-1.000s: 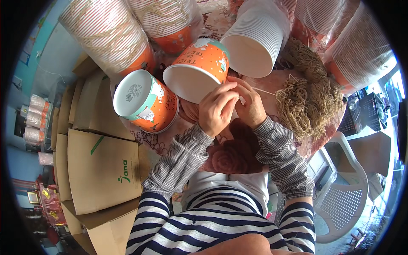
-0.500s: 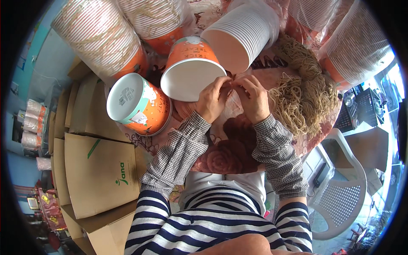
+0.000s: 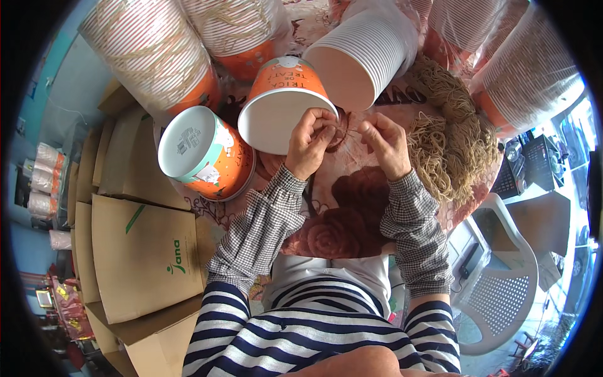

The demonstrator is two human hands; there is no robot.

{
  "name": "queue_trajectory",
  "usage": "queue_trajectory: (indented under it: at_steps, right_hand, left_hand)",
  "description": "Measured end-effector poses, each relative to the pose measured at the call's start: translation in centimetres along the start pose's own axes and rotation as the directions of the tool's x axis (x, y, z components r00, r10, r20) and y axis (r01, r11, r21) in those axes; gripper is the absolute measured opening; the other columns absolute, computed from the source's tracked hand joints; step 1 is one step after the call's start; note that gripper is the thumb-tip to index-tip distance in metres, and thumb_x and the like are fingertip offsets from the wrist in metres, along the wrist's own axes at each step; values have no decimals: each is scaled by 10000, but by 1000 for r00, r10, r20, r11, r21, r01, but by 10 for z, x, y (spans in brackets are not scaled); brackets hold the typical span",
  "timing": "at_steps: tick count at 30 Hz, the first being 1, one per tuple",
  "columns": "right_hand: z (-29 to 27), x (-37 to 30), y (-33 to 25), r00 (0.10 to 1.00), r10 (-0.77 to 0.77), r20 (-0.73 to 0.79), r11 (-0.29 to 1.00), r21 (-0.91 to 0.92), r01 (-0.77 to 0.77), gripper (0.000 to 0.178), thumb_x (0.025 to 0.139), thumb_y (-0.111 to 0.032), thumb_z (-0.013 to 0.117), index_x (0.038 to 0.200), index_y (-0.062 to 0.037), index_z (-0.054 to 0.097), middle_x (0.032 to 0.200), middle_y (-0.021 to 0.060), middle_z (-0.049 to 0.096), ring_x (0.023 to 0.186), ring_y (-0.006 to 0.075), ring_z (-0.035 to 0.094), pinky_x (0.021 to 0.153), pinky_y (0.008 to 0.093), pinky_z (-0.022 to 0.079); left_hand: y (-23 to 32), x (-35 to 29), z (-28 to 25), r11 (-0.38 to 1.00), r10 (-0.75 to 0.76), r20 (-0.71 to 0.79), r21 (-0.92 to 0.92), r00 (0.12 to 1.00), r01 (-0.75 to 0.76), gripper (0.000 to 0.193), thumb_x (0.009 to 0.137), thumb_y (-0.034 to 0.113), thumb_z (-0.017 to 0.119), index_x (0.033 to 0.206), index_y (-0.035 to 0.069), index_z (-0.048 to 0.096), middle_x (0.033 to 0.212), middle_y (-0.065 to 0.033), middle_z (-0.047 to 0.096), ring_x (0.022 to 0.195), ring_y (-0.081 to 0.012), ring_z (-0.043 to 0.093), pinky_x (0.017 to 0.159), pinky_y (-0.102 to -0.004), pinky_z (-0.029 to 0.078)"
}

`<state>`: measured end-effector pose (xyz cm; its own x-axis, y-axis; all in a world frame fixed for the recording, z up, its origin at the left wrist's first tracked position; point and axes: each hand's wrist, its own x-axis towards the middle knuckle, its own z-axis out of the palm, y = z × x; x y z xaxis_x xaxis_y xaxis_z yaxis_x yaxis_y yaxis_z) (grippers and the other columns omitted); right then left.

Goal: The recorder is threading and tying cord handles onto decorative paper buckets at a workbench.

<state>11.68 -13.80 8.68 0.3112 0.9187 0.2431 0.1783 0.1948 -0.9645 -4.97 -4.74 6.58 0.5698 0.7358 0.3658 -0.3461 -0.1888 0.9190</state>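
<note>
A thin strand of cord [image 3: 350, 132] runs between my hands, its ends hard to make out. My left hand [image 3: 309, 143] pinches one side of it, by the rim of an orange paper bucket [image 3: 282, 119] lying with its white opening toward me. My right hand [image 3: 387, 146] has thumb and fingers pressed together at the other side. Next to that hand lies a heap of beige cords [image 3: 440, 151]. Left of the tipped bucket, a second orange bucket [image 3: 223, 166] stands upside down, its pale base upward.
A stack of nested white buckets [image 3: 358, 60] lies behind my hands. Plastic-wrapped bucket stacks [image 3: 151, 56] line the far side. Flowered cloth [image 3: 339, 232] covers the table. Cardboard boxes [image 3: 144, 257] stand at left; a white plastic chair [image 3: 502, 295] is at right.
My hands have moved apart, the right one rightward and the left slightly up. The thin cord now shows between them. The tipped bucket and the nested stack have shifted slightly in view.
</note>
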Motion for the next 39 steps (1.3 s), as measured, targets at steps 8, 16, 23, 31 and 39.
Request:
queue_trajectory:
  at_steps: [8, 16, 23, 31, 39]
  right_hand:
    - [12, -4, 5, 988, -143, 51, 976, -161, 149, 157, 851, -93, 718, 973, -4, 676, 845, 44, 670, 690, 91, 594, 621, 238, 482]
    - [15, -4, 5, 992, -76, -99, 997, -18, 75, 102, 867, -58, 709, 954, -8, 691, 809, -21, 659, 682, 29, 555, 615, 197, 466]
    - [16, -6, 4, 952, -166, -258, 984, -108, 143, 84, 865, -47, 708, 914, -7, 653, 786, -15, 644, 681, 26, 551, 623, 186, 461]
    - [19, -6, 1, 873, -372, -316, 918, -264, 296, 77, 870, -1, 665, 935, -9, 623, 861, 47, 642, 729, 106, 605, 648, 237, 496]
    - [20, -10, -14, 767, -641, -33, 616, -618, 489, 182, 780, 9, 679, 952, -48, 661, 995, 99, 622, 849, 288, 635, 702, 368, 537]
  left_hand:
    - [-3, 0, -2, 996, 43, -36, 86, 998, -40, 171, 936, 25, 573, 1091, -14, 512, 1002, -65, 623, 947, -117, 611, 806, -247, 492]
    - [7, -2, 6, 692, 374, 3, 664, 927, -282, 200, 793, -50, 634, 960, 58, 646, 921, -101, 678, 846, -286, 669, 709, -354, 540]
    - [8, -1, 4, 637, 378, 43, 713, 925, -294, 187, 783, -32, 639, 952, 43, 611, 888, -105, 661, 789, -302, 658, 670, -378, 532]
    - [19, -3, 3, 631, 388, 47, 715, 920, -303, 151, 817, -16, 641, 957, 31, 609, 877, -106, 645, 792, -253, 658, 631, -335, 525]
    - [33, -7, 7, 968, -231, -52, -113, 972, 224, 138, 954, 135, 606, 937, -1, 610, 769, 6, 595, 626, -55, 546, 532, -230, 460]
